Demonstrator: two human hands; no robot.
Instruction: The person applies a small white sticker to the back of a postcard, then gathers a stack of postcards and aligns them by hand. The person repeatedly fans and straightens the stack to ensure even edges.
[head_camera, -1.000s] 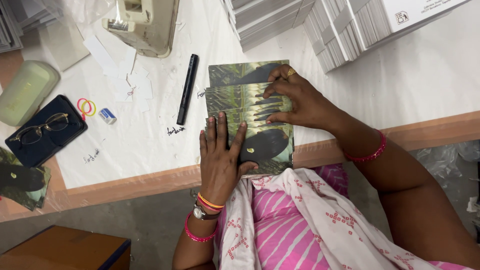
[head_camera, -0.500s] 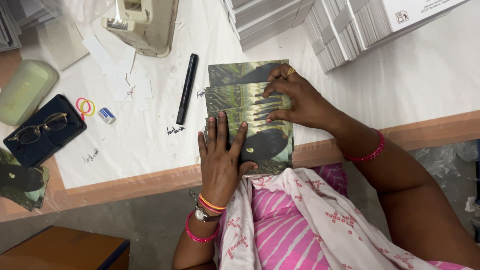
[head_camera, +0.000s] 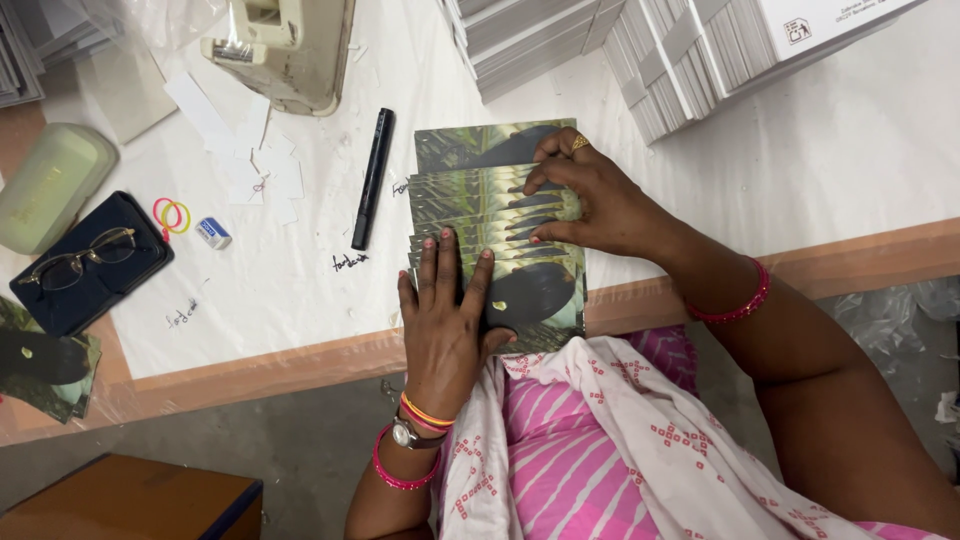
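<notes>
A fanned stack of green and dark printed cards (head_camera: 480, 185) lies on the white table top (head_camera: 860, 170) near its front edge. My left hand (head_camera: 445, 320) rests flat on the near end of the stack, fingers spread, pressing it down. My right hand (head_camera: 590, 195) reaches in from the right, fingertips curled onto the edges of the fanned cards in the middle of the stack. A gold ring shows on one right finger. Bangles circle both wrists, and a watch sits on the left.
A black marker (head_camera: 372, 178) lies left of the cards. Further left are spectacles on a dark case (head_camera: 90, 262), a pale green case (head_camera: 48, 185), rubber bands (head_camera: 171, 215), a small eraser (head_camera: 213, 233). A beige machine (head_camera: 285, 45) and stacked grey packs (head_camera: 690, 60) stand behind.
My right fingers have shifted slightly along the card edges. The left hand stays pressed on the stack.
</notes>
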